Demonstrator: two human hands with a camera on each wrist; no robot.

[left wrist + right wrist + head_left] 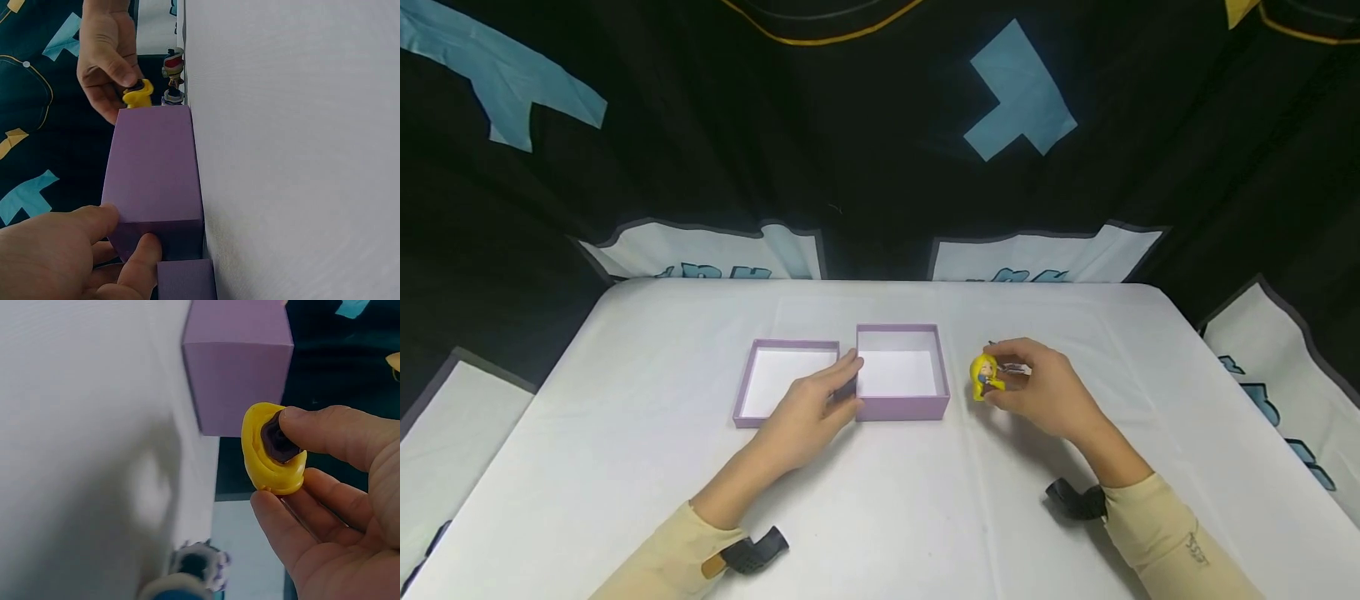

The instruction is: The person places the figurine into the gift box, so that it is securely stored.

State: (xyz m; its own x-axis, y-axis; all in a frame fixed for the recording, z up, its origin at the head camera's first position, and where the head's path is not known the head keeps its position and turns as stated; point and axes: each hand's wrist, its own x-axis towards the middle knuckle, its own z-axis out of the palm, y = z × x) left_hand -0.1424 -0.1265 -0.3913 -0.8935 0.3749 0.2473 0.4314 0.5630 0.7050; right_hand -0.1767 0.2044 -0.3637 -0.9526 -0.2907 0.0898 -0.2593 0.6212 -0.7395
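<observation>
My right hand (1045,387) pinches a small yellow-haired figurine (982,375) between thumb and fingers, just right of the purple box. A metal clasp (1015,367) shows by the fingers. In the right wrist view, the thumb presses the figurine's dark base (279,439). The open-topped purple box (901,408) has a white inside. My left hand (808,412) reaches over the shallower purple tray or lid (745,392), its extended fingers touching the box's left side. Part of that shallow piece is hidden beneath the hand.
Further small figures (173,65) stand beyond the box in the left wrist view; blurred ones (199,562) show in the right wrist view. A white cloth (625,433) covers the table. Behind it hangs a dark patterned curtain (760,150).
</observation>
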